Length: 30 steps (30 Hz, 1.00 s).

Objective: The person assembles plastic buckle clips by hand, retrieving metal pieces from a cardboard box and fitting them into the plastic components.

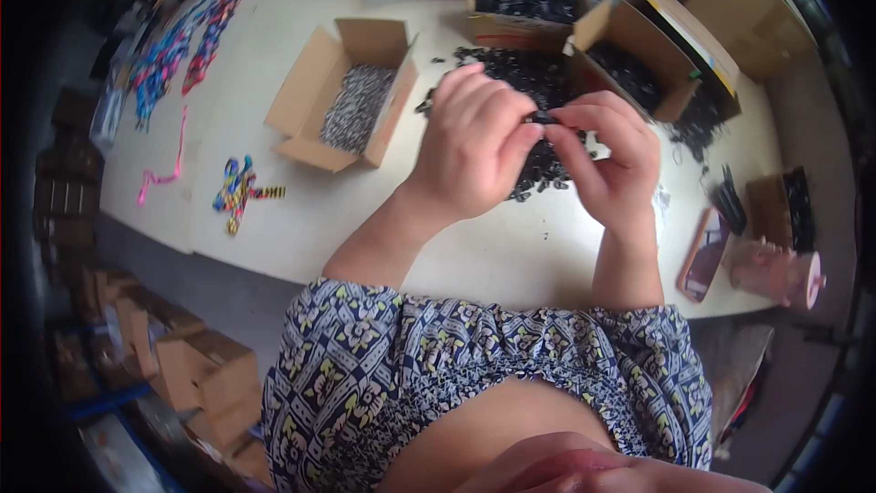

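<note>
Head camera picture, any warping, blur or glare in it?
Head view: fisheye warping bows the table along its near edge, corners go black; head view: soft glare on the tabletop beside the right hand; head view: the small black piece looks too soft to identify.

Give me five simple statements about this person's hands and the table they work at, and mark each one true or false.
1. The left hand and right hand meet at one small black piece. True.
2. Every black piece is inside a box. False: a loose pile lies on the table.
3. The open box in the picture's left half holds small greyish pieces. True.
4. The sleeves are plain white. False: they have a flowered pattern.
5. A pink strip lies at the left of the picture, on the table. True.
</note>
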### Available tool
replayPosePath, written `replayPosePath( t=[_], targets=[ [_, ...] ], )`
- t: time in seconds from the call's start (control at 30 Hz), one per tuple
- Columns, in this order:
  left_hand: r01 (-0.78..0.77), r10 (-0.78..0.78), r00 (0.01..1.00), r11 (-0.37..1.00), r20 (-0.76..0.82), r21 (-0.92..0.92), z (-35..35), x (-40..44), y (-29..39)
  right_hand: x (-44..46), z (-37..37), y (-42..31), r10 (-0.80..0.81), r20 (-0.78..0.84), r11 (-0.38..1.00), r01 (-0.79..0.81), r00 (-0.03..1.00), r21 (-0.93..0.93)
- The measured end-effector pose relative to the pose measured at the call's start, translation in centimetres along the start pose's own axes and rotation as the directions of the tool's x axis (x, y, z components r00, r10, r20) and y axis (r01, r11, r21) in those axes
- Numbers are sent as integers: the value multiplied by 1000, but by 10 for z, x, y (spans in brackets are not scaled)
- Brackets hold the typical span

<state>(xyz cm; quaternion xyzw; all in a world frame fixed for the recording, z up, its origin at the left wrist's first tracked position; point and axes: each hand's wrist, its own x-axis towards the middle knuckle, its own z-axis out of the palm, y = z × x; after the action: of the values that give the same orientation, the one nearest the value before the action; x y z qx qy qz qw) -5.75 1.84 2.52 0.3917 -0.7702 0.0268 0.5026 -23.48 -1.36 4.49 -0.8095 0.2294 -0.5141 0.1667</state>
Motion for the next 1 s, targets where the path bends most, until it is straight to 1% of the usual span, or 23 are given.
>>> replayPosePath(
  t=[0.07,0.1,0.17,0.37,0.43,0.5,0.53,0.57,0.6,0.63,0.67,0.7,0.73,0.8,0.83,0.9,0.93,1.0],
  targets=[
    [22,-22,999,1000,-26,-8,1,0,1,1,1,-1,-5,20,1000,5,1000,-13],
    [33,-34,999,999,-19,-10,0,0,2,0,2,-2,14,21,1000,-14,1000,-12],
    [39,-39,999,999,-23,-12,-1,-1,2,0,4,-2,0,24,1000,1,1000,-18],
    [75,-76,997,996,-25,-41,0,-1,2,-1,6,0,-22,-6,999,21,1000,-48],
    [86,-87,995,996,-46,-34,0,0,-1,-1,6,1,2,-12,999,-2,1000,-44],
    [120,-115,991,990,-63,72,-9,2,-11,-3,2,6,44,-21,998,-45,999,-48],
    [136,-128,989,983,-72,122,-17,4,-18,-4,-2,12,68,-55,995,-72,996,-70],
    [181,-171,983,966,-71,185,-28,6,-27,-5,-6,20,93,-91,991,-102,991,-91],
    [252,-241,968,925,-72,286,-40,5,-38,-6,-12,30,117,-129,985,-132,985,-113],
    [310,-290,951,883,-110,354,-51,1,-48,-10,-17,41,295,-193,951,-308,936,-36],
    [419,-418,902,782,-111,461,-62,-3,-58,-11,-24,52,331,-246,933,-355,911,-58],
    [508,-505,849,704,-154,496,-69,-8,-66,-11,-31,63,362,-299,899,-415,883,-137],
    [546,-559,813,631,-165,552,-77,-10,-73,-12,-38,74,387,-353,854,-476,852,-211],
    [568,-572,792,563,-214,600,-86,-19,-86,-16,-51,93,421,-392,754,-556,818,-349],
    [592,-580,779,557,-237,583,-88,-19,-86,-19,-57,104,436,-413,694,-590,800,-412],
    [637,-597,751,542,-284,548,-92,-16,-86,-34,-67,141,403,-422,733,-563,812,-382],
    [642,-599,748,544,-286,541,-92,-15,-85,-32,-65,141,387,-427,752,-548,817,-367],
    [648,-602,744,549,-288,528,-91,-14,-83,-31,-65,135,450,-389,717,-585,804,-379]
  ],
)
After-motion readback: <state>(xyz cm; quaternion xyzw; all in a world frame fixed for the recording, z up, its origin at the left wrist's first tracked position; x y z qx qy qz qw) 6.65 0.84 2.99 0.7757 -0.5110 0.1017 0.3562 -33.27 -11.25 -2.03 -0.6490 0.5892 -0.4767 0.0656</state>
